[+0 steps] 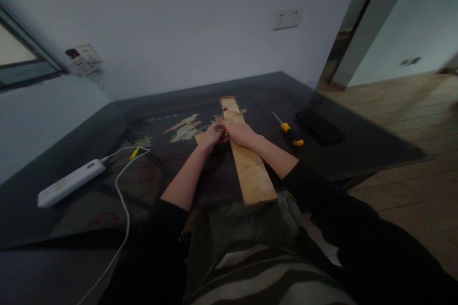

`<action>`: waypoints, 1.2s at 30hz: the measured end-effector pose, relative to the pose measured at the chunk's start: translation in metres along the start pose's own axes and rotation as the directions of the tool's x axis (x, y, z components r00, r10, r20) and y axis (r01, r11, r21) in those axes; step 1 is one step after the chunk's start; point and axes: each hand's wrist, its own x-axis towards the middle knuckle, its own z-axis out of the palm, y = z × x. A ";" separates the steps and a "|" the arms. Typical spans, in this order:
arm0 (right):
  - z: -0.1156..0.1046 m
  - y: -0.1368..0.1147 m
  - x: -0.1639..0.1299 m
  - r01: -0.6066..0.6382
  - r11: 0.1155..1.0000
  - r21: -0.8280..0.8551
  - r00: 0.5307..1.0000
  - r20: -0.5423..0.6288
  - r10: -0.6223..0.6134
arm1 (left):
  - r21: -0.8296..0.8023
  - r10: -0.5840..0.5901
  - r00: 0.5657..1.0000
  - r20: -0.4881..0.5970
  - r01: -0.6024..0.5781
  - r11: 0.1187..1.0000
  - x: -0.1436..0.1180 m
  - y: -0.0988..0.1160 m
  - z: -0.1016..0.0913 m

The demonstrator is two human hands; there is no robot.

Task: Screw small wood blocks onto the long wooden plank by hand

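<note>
A long wooden board (252, 169) lies lengthwise on the dark table, its near end by my lap. Across its upper half rests my right hand (239, 133), fingers curled down at the board's left edge. My left hand (215, 133) meets it there with closed fingers. Whatever is between the fingertips is too small and hidden to make out. A corner of a second wooden piece (199, 138) shows to the left, partly behind my left hand. Small metal screws (182, 137) lie left of that hand. A yellow and black screwdriver (287, 129) lies to the right.
A black flat object (319, 126), like a phone, lies right of the screwdriver. On the left is a white power strip or bank (71, 183) with a white cable (123, 200) running off the near edge. Behind the table (375, 147) stands a wall with sockets (287, 18).
</note>
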 end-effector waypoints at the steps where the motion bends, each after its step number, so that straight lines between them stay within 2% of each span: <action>1: 0.000 0.000 0.000 -0.002 1.000 0.007 1.000 0.000 0.002 | -0.005 0.014 1.000 -0.008 -0.014 1.000 0.000 -0.001 0.001; 9: 0.007 0.003 0.005 0.050 0.998 0.040 0.999 -0.003 -0.050 | 0.024 0.082 0.996 -0.040 -0.081 0.996 0.004 -0.010 0.009; 20: 0.003 0.004 0.003 0.122 0.992 0.041 0.992 -0.012 -0.122 | 0.005 0.077 0.997 0.028 -0.077 0.997 0.007 -0.014 0.005; 25: 0.003 0.004 0.002 0.072 0.997 0.015 0.996 -0.044 -0.072 | 0.001 0.064 0.998 0.014 -0.064 0.998 0.006 -0.012 0.004; 28: 0.002 0.003 0.001 0.043 0.999 -0.012 0.999 -0.007 -0.043 | -0.005 0.059 0.997 0.044 -0.059 0.998 0.005 -0.010 0.003; 36: -0.002 -0.002 -0.001 0.100 0.995 -0.014 0.995 0.010 -0.100 | 0.068 0.057 0.992 0.113 -0.065 0.996 0.007 -0.011 -0.003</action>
